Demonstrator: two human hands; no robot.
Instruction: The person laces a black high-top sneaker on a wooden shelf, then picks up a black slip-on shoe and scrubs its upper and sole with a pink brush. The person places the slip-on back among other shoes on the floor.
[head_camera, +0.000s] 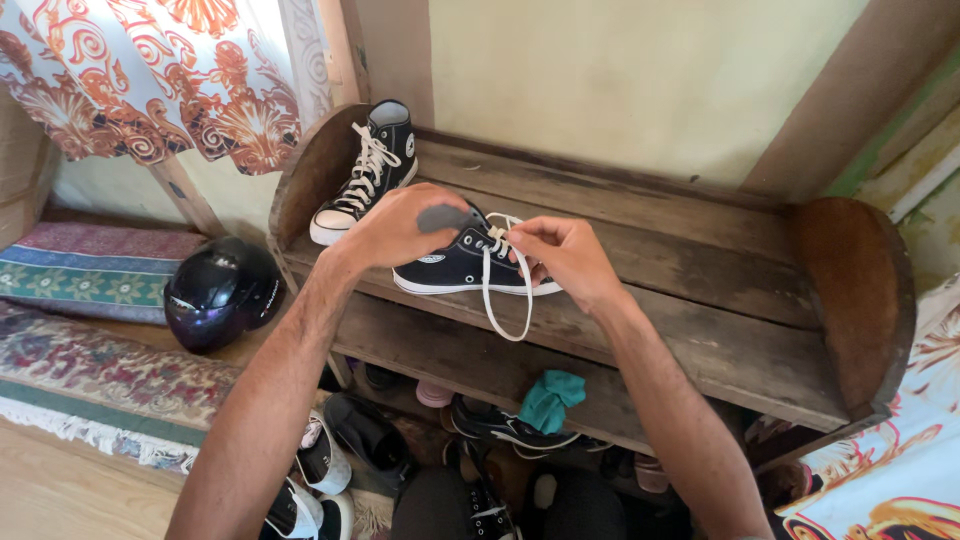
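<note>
From the head camera, a black canvas high-top sneaker (455, 262) lay on its side on the worn wooden bench (700, 300), its long axis running left to right, toe toward the right. The left hand (395, 225) gripped its ankle collar, fingers closed around it. The right hand (560, 255) pinched the flat white lace (505, 300), which drooped in a loop over the bench edge.

A matching sneaker (368, 170) stood upright behind, and a glossy round helmet (220, 292) rested on the floor.
</note>
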